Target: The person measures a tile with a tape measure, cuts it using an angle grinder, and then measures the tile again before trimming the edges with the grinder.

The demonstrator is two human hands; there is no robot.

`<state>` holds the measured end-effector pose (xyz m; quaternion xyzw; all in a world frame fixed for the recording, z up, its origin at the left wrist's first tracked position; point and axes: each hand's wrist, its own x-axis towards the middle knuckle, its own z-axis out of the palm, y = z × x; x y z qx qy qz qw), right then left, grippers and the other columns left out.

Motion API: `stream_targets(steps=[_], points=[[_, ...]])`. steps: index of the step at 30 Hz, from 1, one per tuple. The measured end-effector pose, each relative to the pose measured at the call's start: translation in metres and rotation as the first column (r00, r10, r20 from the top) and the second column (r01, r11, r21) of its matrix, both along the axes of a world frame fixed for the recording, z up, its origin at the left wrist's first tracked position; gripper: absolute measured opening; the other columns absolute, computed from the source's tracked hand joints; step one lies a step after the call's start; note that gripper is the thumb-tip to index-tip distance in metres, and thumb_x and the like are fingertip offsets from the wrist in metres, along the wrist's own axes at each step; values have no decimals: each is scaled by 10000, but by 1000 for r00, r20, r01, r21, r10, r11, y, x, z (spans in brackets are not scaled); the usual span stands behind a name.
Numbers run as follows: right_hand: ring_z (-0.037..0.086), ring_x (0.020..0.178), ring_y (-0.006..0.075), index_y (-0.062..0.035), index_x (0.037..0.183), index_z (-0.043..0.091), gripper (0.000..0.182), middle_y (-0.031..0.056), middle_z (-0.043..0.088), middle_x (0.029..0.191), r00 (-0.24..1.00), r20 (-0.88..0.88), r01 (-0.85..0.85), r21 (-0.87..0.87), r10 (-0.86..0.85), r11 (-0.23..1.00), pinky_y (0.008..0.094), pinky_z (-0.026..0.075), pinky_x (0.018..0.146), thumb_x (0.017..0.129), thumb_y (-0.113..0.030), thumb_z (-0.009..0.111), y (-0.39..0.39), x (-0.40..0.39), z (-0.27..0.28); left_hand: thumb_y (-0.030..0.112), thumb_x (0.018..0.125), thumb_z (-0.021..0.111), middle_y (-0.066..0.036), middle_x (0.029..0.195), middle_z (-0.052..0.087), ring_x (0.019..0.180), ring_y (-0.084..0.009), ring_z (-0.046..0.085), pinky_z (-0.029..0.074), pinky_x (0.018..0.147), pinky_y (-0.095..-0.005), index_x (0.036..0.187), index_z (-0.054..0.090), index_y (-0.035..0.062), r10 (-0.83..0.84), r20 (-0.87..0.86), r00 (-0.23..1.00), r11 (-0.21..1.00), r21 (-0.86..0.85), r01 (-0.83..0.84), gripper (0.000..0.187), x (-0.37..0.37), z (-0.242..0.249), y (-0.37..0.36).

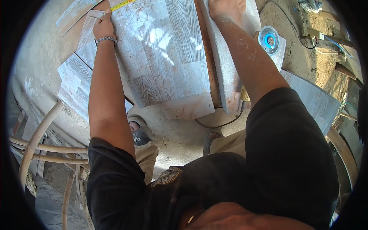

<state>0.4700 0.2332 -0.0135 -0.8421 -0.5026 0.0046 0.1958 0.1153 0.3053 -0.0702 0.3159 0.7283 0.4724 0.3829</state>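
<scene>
My left hand (103,27), a bracelet at its wrist, pinches the end of a yellow tape measure (122,4) at the top left. The tape runs up and right across a grey wood-patterned tile (168,73) and out of view. My right hand (227,10) is at the top edge, over a pale, dusty slab (228,73); its fingers look curled, and what they hold is cut off by the frame. Beside my right forearm is a grinder with a blue-centred disc (269,40). My arm hides most of its body.
More wood-patterned tiles lie at left (74,82) and right (312,97). A black cord (226,124) loops near my feet on the concrete floor. Curved bamboo poles (42,128) stand at lower left. Wires and a socket (315,33) lie at upper right.
</scene>
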Motion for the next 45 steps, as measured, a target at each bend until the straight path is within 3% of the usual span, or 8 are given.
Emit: stream_targets(steps=[3, 4, 17, 19, 24, 36, 44, 45], points=[[471, 1258, 461, -80, 1533, 392, 709, 310, 480, 1344, 1000, 9, 6, -16, -6, 1000, 536, 360, 1099, 902, -335, 593, 0, -1, 1, 308, 854, 839, -92, 897, 703, 800, -170, 605, 496, 742, -314, 993, 733, -70, 5, -19, 1000, 999, 52, -4, 417, 5, 5, -3], [466, 1266, 460, -83, 1535, 390, 719, 308, 476, 1355, 999, 36, 10, 1, -10, 1000, 535, 355, 1106, 897, -339, 600, 1, -2, -2, 365, 868, 813, -105, 1034, 721, 934, -192, 626, 493, 874, -321, 1084, 749, -48, -8, -33, 999, 1000, 19, 8, 471, 3, 3, -2], [419, 1321, 486, -87, 1563, 348, 734, 342, 415, 1431, 1000, -8, 2, -10, -2, 1000, 546, 323, 1136, 918, -341, 589, -2, 2, -8, 367, 931, 754, -106, 1061, 719, 949, -190, 630, 494, 886, -327, 1152, 711, -45, -66, -55, 996, 996, -59, 63, 469, -1, 0, -3], [421, 1321, 483, -92, 1564, 348, 736, 341, 414, 1435, 1000, 5, 0, -34, 1, 999, 545, 323, 1137, 917, -344, 592, -1, 2, -4, 332, 940, 751, -17, 712, 622, 598, -122, 497, 417, 570, -307, 990, 731, -31, -99, 75, 992, 994, -30, 102, 367, -5, 4, 0], [413, 1318, 462, -123, 1562, 352, 740, 308, 405, 1436, 999, 45, -10, 14, 9, 1000, 537, 301, 1144, 911, -379, 591, 5, 3, -22, 304, 965, 725, 0, 664, 583, 558, -109, 446, 367, 530, -302, 931, 708, 5, -109, 69, 992, 985, -125, 117, 301, -10, 12, -12], [425, 1281, 420, -131, 1532, 386, 720, 271, 420, 1399, 992, 126, -19, 98, 6, 995, 525, 306, 1113, 890, -380, 595, 4, 12, -34, 234, 989, 690, -82, 961, 710, 858, -182, 628, 508, 827, -342, 1017, 682, -12, -25, 414, 910, 998, -50, 50, 247, -5, 9, -43], [410, 1289, 416, -152, 1498, 437, 641, 245, 425, 1390, 1000, 25, -12, 155, 8, 988, 532, 301, 1121, 909, -343, 602, 6, 5, -34, 185, 967, 709, -81, 974, 720, 864, -165, 640, 512, 836, -294, 1115, 701, -54, 74, 337, 939, 984, 128, -123, 282, -2, -2, -46], [404, 1294, 419, -148, 1491, 445, 625, 244, 422, 1392, 1000, -17, 7, 146, -4, 989, 534, 299, 1124, 913, -330, 601, 6, 4, -32, 185, 966, 707, -75, 953, 724, 835, -146, 637, 509, 802, -276, 1110, 712, -54, 88, 222, 971, 985, 126, -118, 280, 3, 3, -48]])
